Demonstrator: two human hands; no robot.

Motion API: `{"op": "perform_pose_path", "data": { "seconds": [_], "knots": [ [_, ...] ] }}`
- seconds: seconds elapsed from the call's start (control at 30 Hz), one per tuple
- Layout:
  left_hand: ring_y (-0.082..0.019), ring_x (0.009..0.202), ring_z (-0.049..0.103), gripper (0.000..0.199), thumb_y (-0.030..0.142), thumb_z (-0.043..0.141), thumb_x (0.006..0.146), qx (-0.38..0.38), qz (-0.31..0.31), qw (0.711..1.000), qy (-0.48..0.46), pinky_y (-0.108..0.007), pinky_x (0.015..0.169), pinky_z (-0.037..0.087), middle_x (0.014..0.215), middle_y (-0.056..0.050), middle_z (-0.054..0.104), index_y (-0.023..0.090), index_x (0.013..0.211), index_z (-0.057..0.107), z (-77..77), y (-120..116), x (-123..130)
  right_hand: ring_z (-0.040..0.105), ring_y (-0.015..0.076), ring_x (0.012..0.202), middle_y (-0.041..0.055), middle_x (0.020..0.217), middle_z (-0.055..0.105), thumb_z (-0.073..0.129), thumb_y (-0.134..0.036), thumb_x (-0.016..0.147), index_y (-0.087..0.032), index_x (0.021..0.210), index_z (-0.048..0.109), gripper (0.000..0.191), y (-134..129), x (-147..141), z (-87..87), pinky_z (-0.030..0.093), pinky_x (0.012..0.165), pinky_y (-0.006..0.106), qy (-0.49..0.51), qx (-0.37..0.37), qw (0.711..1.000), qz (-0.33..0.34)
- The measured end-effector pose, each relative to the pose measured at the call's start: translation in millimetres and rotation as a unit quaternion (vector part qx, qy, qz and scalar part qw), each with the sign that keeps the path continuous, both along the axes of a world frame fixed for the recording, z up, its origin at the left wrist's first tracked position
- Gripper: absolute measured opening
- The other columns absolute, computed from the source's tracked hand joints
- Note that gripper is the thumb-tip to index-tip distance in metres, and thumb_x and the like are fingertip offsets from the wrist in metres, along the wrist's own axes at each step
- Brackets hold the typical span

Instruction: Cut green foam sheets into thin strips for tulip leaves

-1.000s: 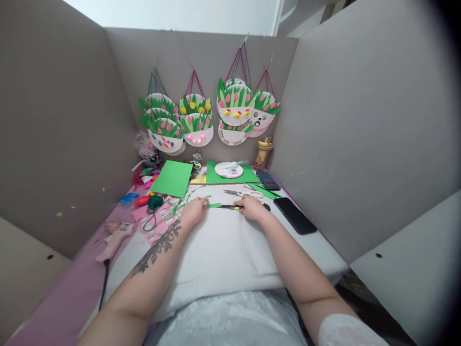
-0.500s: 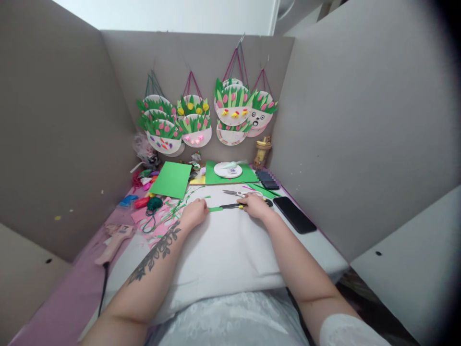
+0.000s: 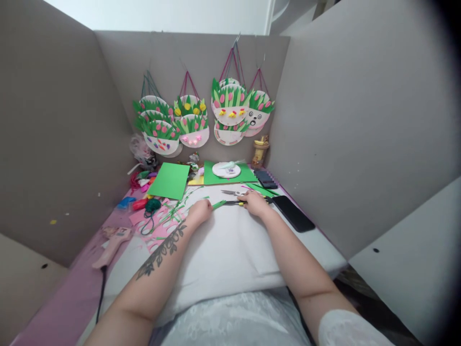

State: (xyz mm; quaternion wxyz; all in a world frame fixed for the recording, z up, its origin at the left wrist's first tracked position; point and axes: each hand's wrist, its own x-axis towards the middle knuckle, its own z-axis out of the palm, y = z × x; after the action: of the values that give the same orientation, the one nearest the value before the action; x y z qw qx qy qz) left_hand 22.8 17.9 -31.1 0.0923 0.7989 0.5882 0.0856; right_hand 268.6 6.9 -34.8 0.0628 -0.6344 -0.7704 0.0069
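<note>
Paper-plate crafts (image 3: 201,117) hung on back wall, upper centre. Green sheet (image 3: 169,180) left of centre; white plate (image 3: 226,169) behind. Black phone (image 3: 291,213) right of centre. Glue gun (image 3: 113,242) lower left.

**Green strip and scissors on the white sheet**

You had a small green paper strip (image 3: 218,204) pinched at its left end, a narrow, flat piece tilted up towards the right, just above the white sheet. Its right end met the blades of the scissors (image 3: 234,203), dark with yellow at the handle, which lay nearly level, pointing left at the strip, handle end under your fingers.
</note>
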Motion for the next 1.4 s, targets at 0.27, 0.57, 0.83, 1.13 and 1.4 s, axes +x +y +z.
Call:
{"op": "perform_pose_path", "data": {
  "seconds": [0.27, 0.57, 0.83, 1.13, 1.4],
  "knots": [
    [-0.019, 0.095, 0.061, 0.037, 0.015, 0.04, 0.085, 0.013, -0.07, 0.997, -0.028, -0.026, 0.082, 0.043, 0.105, -0.006, 0.065, 0.026, 0.109, 0.067, -6.0, -1.2, -6.8, 0.051, 0.025, 0.103, 0.0082, 0.11, 0.059, 0.056, -0.022, 0.081, -0.033, 0.118, 0.063, 0.04, 1.2, -1.0, 0.8, 0.033, 0.087, 0.034, -0.016, -0.005, 1.0, -0.005],
    [-0.017, 0.088, 0.06, 0.038, 0.023, 0.042, 0.087, -0.004, -0.124, 0.992, -0.01, -0.023, 0.077, 0.042, 0.098, -0.004, 0.062, 0.033, 0.115, 0.065, -4.2, -2.4, -18.0, 0.048, 0.0263, 0.105, 0.0092, 0.111, 0.057, 0.049, -0.019, 0.083, -0.034, 0.116, 0.063, 0.038, 1.9, -11.8, 1.9, 0.031, 0.088, 0.039, -0.039, -0.003, 0.999, -0.008],
    [-0.018, 0.09, 0.06, 0.037, 0.026, 0.04, 0.088, 0.0, -0.116, 0.993, -0.007, -0.022, 0.075, 0.041, 0.101, -0.005, 0.062, 0.031, 0.113, 0.066, -11.5, 0.9, -17.6, 0.047, 0.0265, 0.106, 0.0097, 0.111, 0.055, 0.047, -0.019, 0.085, -0.034, 0.116, 0.062, 0.038, -1.5, -15.0, 5.4, 0.03, 0.088, 0.04, -0.051, -0.012, 0.999, -0.003],
    [-0.019, 0.089, 0.061, 0.038, 0.018, 0.042, 0.085, 0.013, -0.119, 0.992, -0.026, -0.024, 0.08, 0.042, 0.1, -0.007, 0.065, 0.028, 0.111, 0.068, -14.0, 1.8, -17.9, 0.046, 0.0267, 0.106, 0.0106, 0.111, 0.056, 0.047, -0.018, 0.084, -0.031, 0.114, 0.063, 0.036, -7.9, -17.8, 9.3, 0.029, 0.088, 0.039, -0.077, -0.028, 0.997, 0.003],
    [-0.021, 0.097, 0.061, 0.041, 0.015, 0.04, 0.085, 0.034, -0.099, 0.993, -0.054, -0.028, 0.085, 0.043, 0.106, -0.009, 0.067, 0.021, 0.119, 0.061, -15.4, 2.2, -15.6, 0.045, 0.0271, 0.108, 0.01, 0.115, 0.056, 0.045, -0.017, 0.085, -0.034, 0.118, 0.061, 0.041, -16.3, -39.3, 9.5, 0.029, 0.088, 0.037, -0.072, -0.03, 0.996, 0.037]
  ]
}}
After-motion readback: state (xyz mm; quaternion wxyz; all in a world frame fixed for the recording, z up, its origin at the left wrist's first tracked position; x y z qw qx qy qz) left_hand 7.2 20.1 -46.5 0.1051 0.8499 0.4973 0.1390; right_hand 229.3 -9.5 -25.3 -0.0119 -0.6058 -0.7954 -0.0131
